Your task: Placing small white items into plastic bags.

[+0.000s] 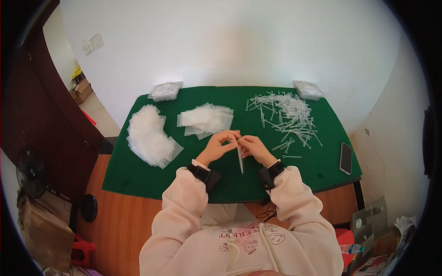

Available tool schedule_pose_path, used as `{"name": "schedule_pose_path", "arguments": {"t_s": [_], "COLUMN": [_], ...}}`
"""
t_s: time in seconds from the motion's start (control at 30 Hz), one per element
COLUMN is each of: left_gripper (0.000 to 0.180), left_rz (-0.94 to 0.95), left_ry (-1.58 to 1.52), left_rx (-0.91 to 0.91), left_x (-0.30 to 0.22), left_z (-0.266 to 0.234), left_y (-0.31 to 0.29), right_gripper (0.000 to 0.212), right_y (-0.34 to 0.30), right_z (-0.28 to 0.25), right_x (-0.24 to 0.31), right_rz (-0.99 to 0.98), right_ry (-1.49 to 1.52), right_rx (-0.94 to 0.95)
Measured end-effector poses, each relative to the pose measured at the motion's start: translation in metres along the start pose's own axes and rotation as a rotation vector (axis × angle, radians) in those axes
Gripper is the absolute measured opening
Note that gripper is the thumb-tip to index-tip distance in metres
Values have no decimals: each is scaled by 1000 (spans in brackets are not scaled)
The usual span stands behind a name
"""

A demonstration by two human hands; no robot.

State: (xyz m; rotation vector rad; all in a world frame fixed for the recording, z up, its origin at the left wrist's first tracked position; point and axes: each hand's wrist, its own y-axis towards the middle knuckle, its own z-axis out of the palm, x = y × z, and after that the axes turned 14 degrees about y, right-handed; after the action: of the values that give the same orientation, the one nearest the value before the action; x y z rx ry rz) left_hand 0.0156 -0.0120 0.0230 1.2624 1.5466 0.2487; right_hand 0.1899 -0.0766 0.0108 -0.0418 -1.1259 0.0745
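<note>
Over the middle of the green-topped table, my left hand (220, 146) and my right hand (254, 149) meet with their fingertips pinched together. Between them hangs a small clear plastic bag (241, 162), seen almost edge-on; both hands grip its upper edge. Whether anything is inside it I cannot make out. Just beyond the hands lies a loose stack of flat clear zip bags (206, 119). To the right is a heap of thin clear plastic sticks with looped ends (294, 112), several strewn toward me.
A larger spread of clear bags (149, 135) covers the table's left side. Clear packs stand at the back left (165, 91) and back right (308, 90) corners. A phone (346, 158) lies by the right edge. A fan (31, 168) stands at the left.
</note>
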Motion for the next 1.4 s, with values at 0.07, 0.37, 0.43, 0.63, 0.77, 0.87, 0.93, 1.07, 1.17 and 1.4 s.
{"name": "schedule_pose_path", "arguments": {"t_s": [0.07, 0.37, 0.43, 0.63, 0.77, 0.87, 0.93, 1.07, 1.17, 1.4], "left_gripper": [11, 15, 16, 17, 17, 16, 16, 15, 16, 19], "left_rz": [-305, -442, -502, -584, -559, -573, -580, -400, -223, -426], "left_ry": [-274, 144, 55, -34, 62, 87, 101, 447, 493, 557], "left_rx": [105, 305, 277, 276, 240, 228, 222, 221, 183, 162], "left_x": [-10, -5, -2, 5, 11, 15, 17, 7, 1, 4], "left_z": [-7, 6, 7, 5, -3, -12, -13, -3, 5, -2], "left_y": [-1, -7, -7, -9, -8, -9, -11, -12, -9, -7], "right_gripper": [20, 13, 10, 12, 13, 13, 13, 14, 14, 15], "right_y": [-3, 6, 7, 5, 11, 11, 6, 0, 0, -2], "right_z": [3, -6, -7, -4, -15, -16, -12, -5, -3, -9], "right_x": [3, -9, -10, -10, -12, -9, -6, -8, -9, 8], "right_rz": [-4, -205, -215, -251, -341, -453, -429, -479, -484, -391], "right_ry": [-56, -237, -284, -298, -389, -513, -690, -809, -842, -927], "right_rx": [-1, 180, 145, 111, 39, -58, -87, -23, 10, -207]}}
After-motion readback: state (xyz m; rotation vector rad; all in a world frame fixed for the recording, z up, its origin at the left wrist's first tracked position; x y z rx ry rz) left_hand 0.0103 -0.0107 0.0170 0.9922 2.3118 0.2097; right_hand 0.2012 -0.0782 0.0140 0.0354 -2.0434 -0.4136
